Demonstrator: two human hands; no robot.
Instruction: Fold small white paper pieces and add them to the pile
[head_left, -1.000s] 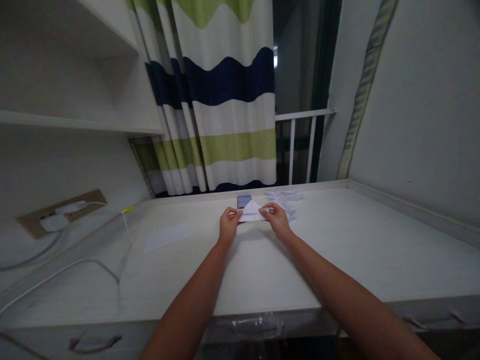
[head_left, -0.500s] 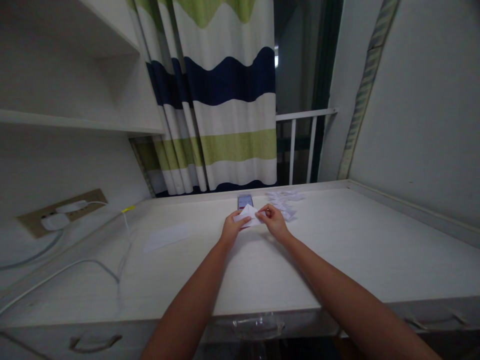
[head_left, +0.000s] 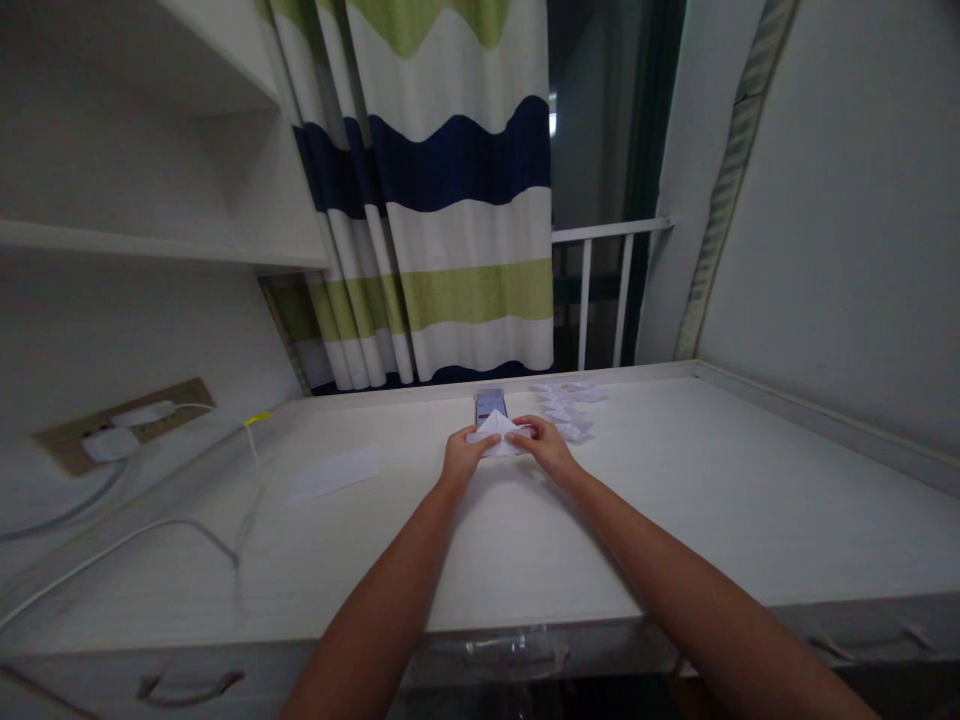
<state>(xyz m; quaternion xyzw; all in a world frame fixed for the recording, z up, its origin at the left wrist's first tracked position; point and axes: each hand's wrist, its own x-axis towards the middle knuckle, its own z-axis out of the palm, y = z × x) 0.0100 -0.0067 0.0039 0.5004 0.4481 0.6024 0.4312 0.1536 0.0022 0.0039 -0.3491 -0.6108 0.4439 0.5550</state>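
A folded white sheet of paper (head_left: 497, 425) with a peaked top is held up between my two hands, above the far part of the white desk (head_left: 525, 560). My left hand (head_left: 461, 452) pinches its left side, thumb on the near face. On the right side my right hand (head_left: 546, 447) grips it the same way, with the thumb near the middle. Behind the paper, a phone (head_left: 490, 402) with a lit screen stands at the desk's back edge, its lower part covered. Several folded white paper pieces (head_left: 568, 408) lie in a pile just beyond my right hand.
Flat white paper (head_left: 335, 474) lies on the desk to the left. A white cable (head_left: 187, 522) runs from the plugs in the wall socket (head_left: 127, 425) onto the desktop. A striped curtain (head_left: 465, 230) hangs behind the desk, and a shelf (head_left: 150, 245) juts out at upper left.
My right hand's fingers have shifted from pinching the paper's right edge to gripping its side, the thumb now farther in toward the middle. My left hand stays in nearly the same place.
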